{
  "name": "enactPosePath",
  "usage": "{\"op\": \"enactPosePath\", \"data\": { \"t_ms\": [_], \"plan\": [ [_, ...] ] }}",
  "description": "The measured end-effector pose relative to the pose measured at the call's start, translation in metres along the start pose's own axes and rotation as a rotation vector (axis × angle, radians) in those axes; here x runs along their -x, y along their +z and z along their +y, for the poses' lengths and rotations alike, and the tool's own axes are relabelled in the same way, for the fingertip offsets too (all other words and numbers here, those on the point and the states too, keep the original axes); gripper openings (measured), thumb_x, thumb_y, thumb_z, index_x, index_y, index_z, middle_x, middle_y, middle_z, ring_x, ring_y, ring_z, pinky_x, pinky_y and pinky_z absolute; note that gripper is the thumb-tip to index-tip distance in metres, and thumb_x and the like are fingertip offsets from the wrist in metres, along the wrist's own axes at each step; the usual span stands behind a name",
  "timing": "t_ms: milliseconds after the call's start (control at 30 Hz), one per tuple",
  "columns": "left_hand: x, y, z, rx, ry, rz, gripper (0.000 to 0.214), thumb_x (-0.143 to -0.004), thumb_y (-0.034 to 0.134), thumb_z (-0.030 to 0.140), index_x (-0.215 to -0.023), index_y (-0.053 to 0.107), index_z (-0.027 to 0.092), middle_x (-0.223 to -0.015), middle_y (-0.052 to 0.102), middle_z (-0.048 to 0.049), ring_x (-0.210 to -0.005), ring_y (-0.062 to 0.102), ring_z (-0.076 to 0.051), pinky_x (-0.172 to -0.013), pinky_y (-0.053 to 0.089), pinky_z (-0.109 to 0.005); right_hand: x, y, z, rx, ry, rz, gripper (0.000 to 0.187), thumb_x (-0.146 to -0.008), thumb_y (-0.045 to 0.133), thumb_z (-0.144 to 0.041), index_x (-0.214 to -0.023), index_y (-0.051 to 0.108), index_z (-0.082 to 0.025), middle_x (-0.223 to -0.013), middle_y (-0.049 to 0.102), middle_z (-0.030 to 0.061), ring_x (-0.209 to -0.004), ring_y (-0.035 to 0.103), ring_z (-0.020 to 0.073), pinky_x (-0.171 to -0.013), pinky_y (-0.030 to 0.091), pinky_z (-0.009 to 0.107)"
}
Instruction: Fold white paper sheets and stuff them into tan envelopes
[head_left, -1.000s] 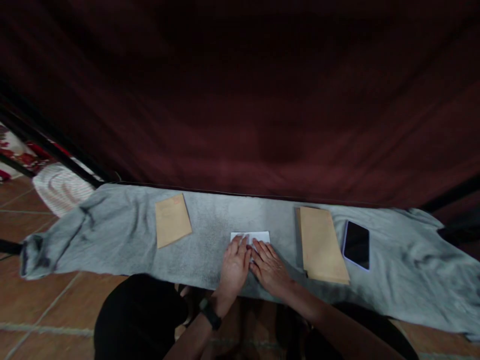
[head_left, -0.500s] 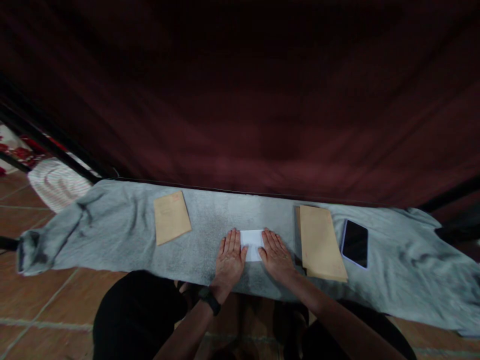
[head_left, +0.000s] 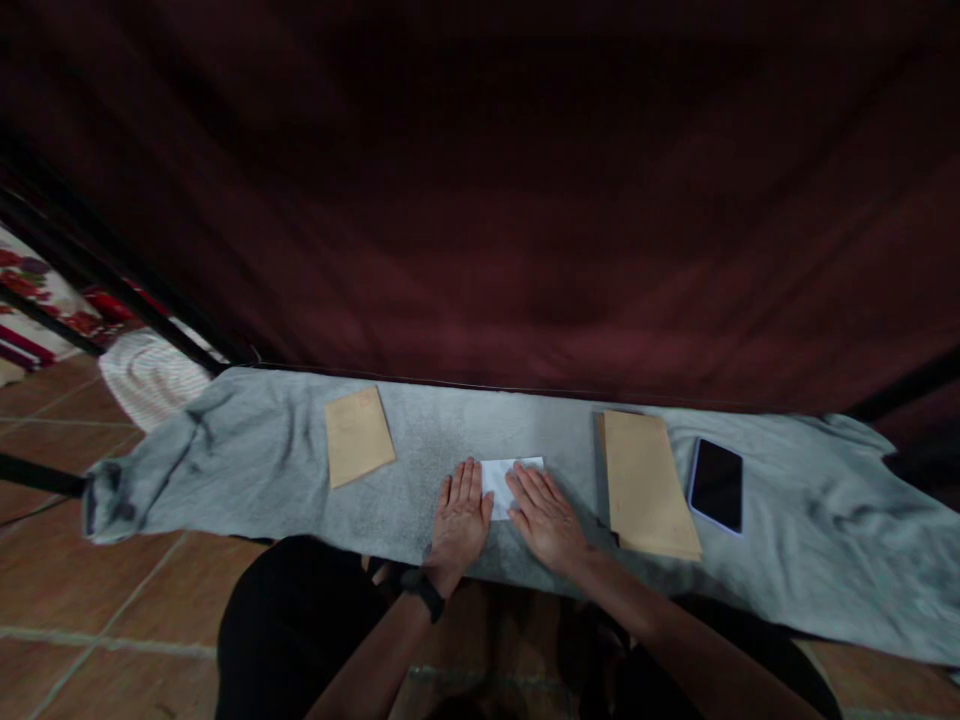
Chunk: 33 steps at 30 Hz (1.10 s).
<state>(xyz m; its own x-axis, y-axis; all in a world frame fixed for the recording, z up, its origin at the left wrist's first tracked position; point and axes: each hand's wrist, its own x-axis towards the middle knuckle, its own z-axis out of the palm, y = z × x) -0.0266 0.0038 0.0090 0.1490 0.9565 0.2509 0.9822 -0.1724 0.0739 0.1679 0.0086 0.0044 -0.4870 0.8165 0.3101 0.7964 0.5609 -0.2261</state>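
Observation:
A small white sheet of paper (head_left: 495,478) lies flat on the grey cloth in front of me. My left hand (head_left: 460,510) rests flat over its left edge, fingers stretched forward. On its right part lies my right hand (head_left: 546,512), palm down with the fingers out, leaving the far right corner showing. Both hands partly hide the paper. A brown envelope (head_left: 358,437) is off to the left, apart from my hands. A stack of longer brown envelopes (head_left: 649,482) lies to the right of my right hand.
The grey cloth (head_left: 247,455) covers a long, narrow bench. A phone (head_left: 716,485) with a dark screen lies right of the envelope stack. Behind the bench hangs a dark red curtain (head_left: 480,250). Black metal bars (head_left: 41,473) and a striped cloth (head_left: 150,375) are at the left.
My right hand has shifted inward over the paper, so the far right corner now shows beyond its fingers. My left hand stays flat in place. The view has turned slightly left.

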Motion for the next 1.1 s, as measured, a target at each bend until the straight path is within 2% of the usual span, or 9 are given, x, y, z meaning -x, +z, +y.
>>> {"op": "enactPosePath", "data": {
  "t_ms": [67,200,367,433,567,667,733,900,1100],
  "plan": [
    [0.000,0.001,0.000,-0.005,0.005,0.004,0.054,-0.101,0.032,0.031,-0.150,0.040,0.009,-0.153,0.045,-0.0163,-0.146,0.036,-0.027,-0.119,0.030,-0.049,0.001,0.003,-0.002,-0.014,-0.020,-0.013,0.051,-0.102,0.042,-0.035,-0.151,0.041,-0.019,-0.160,0.033,0.0096,-0.147,0.032,0.0256,-0.121,0.028,0.049],
    [0.000,0.001,-0.002,0.001,0.004,0.019,0.055,-0.101,0.033,0.031,-0.151,0.039,0.009,-0.153,0.046,-0.0163,-0.146,0.036,-0.027,-0.119,0.030,-0.049,0.000,0.008,0.009,-0.001,0.072,-0.009,0.053,-0.103,0.041,-0.037,-0.152,0.039,-0.017,-0.159,0.034,0.0117,-0.147,0.033,0.0256,-0.121,0.029,0.048],
    [0.001,0.000,0.000,0.009,-0.020,0.025,0.054,-0.101,0.033,0.030,-0.152,0.037,0.011,-0.153,0.045,-0.0162,-0.146,0.036,-0.028,-0.119,0.030,-0.052,-0.003,0.008,0.022,0.021,0.109,-0.010,0.056,-0.102,0.040,-0.036,-0.153,0.037,-0.011,-0.158,0.036,0.0142,-0.148,0.031,0.0255,-0.122,0.026,0.048],
    [0.002,0.000,0.009,0.025,-0.007,0.044,0.055,-0.101,0.034,0.029,-0.153,0.035,0.010,-0.155,0.042,-0.0160,-0.147,0.033,-0.029,-0.119,0.030,-0.052,-0.003,0.009,0.022,0.019,0.107,-0.010,0.057,-0.102,0.040,-0.035,-0.153,0.035,-0.011,-0.158,0.036,0.0145,-0.148,0.031,0.0262,-0.122,0.025,0.049],
    [0.004,0.005,0.035,0.084,0.166,0.047,0.055,-0.101,0.033,0.025,-0.155,0.029,0.015,-0.157,0.041,-0.0105,-0.148,0.031,-0.024,-0.121,0.029,-0.049,-0.002,0.009,0.021,0.024,0.098,-0.021,0.057,-0.101,0.040,-0.032,-0.155,0.033,-0.013,-0.159,0.035,0.0138,-0.148,0.030,0.0265,-0.122,0.023,0.051],
    [0.006,0.008,0.044,0.093,0.210,0.034,0.054,-0.101,0.032,0.024,-0.155,0.030,0.014,-0.157,0.040,-0.0111,-0.148,0.031,-0.023,-0.121,0.030,-0.047,-0.002,0.008,0.020,0.038,0.107,-0.035,0.055,-0.101,0.039,-0.030,-0.154,0.035,-0.013,-0.160,0.034,0.0133,-0.148,0.029,0.0261,-0.122,0.022,0.051],
    [0.006,0.006,0.040,0.085,0.219,0.020,0.054,-0.101,0.033,0.025,-0.154,0.031,0.012,-0.158,0.039,-0.0121,-0.148,0.031,-0.023,-0.121,0.031,-0.046,-0.002,0.008,0.021,0.048,0.115,-0.045,0.055,-0.101,0.039,-0.032,-0.153,0.037,-0.013,-0.160,0.033,0.0136,-0.148,0.029,0.0268,-0.122,0.022,0.051],
    [0.011,-0.002,0.015,0.054,0.185,0.001,0.055,-0.100,0.036,0.026,-0.155,0.031,0.016,-0.158,0.039,-0.0113,-0.148,0.031,-0.024,-0.120,0.031,-0.046,-0.003,0.007,0.024,0.055,0.113,-0.074,0.057,-0.102,0.039,-0.037,-0.153,0.037,-0.013,-0.160,0.032,0.0133,-0.148,0.030,0.0274,-0.122,0.023,0.050],
    [0.014,-0.015,0.001,0.048,0.159,-0.083,0.056,-0.100,0.037,0.030,-0.154,0.033,0.015,-0.159,0.036,-0.0126,-0.149,0.031,-0.025,-0.121,0.028,-0.048,0.002,0.004,0.034,0.078,0.118,-0.117,0.059,-0.103,0.031,-0.036,-0.157,0.027,-0.014,-0.162,0.028,0.0110,-0.148,0.029,0.0270,-0.121,0.022,0.051]
  ]
}}
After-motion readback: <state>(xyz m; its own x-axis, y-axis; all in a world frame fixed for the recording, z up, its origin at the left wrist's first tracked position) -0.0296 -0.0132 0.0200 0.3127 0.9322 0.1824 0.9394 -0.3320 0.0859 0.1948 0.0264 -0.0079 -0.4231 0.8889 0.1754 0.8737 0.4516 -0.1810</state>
